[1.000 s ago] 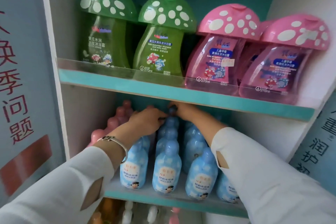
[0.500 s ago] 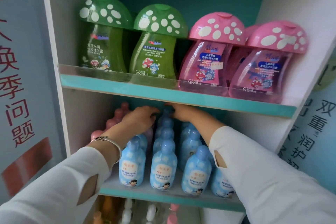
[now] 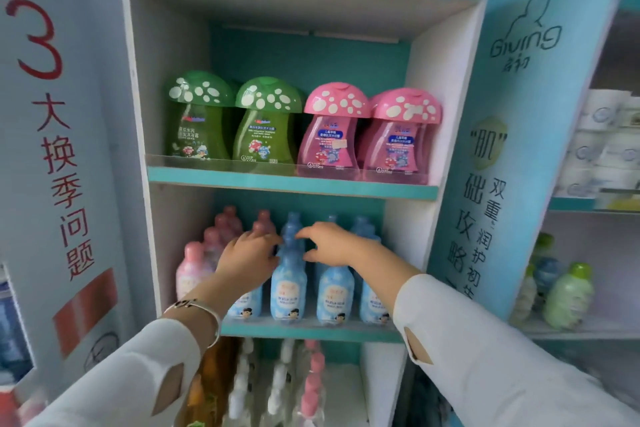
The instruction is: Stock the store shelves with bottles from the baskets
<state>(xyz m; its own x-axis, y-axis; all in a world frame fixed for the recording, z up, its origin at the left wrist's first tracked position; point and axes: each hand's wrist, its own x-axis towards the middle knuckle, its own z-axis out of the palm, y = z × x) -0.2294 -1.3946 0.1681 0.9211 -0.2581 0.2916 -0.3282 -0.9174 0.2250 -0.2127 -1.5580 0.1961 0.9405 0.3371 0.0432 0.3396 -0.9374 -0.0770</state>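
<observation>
Rows of blue baby bottles (image 3: 289, 291) fill the middle shelf (image 3: 311, 331), with pink bottles (image 3: 190, 267) to their left. My left hand (image 3: 247, 260) rests against the left side of one blue row, fingers loosely curved and touching a bottle neck. On the right of the same row, my right hand (image 3: 332, 243) hovers over the blue caps with thumb and fingers apart. Neither hand lifts a bottle. No basket is in view.
Green mushroom-cap bottles (image 3: 263, 128) and pink ones (image 3: 332, 135) stand on the shelf above behind a clear rail. White and pink bottles (image 3: 277, 388) sit on the shelf below. Printed side panels (image 3: 485, 156) flank the unit; another shelf with green bottles (image 3: 568, 298) lies right.
Both hands have drawn back from deep under the upper shelf toward the front rows. My head has pulled back, so more of the shelf unit shows.
</observation>
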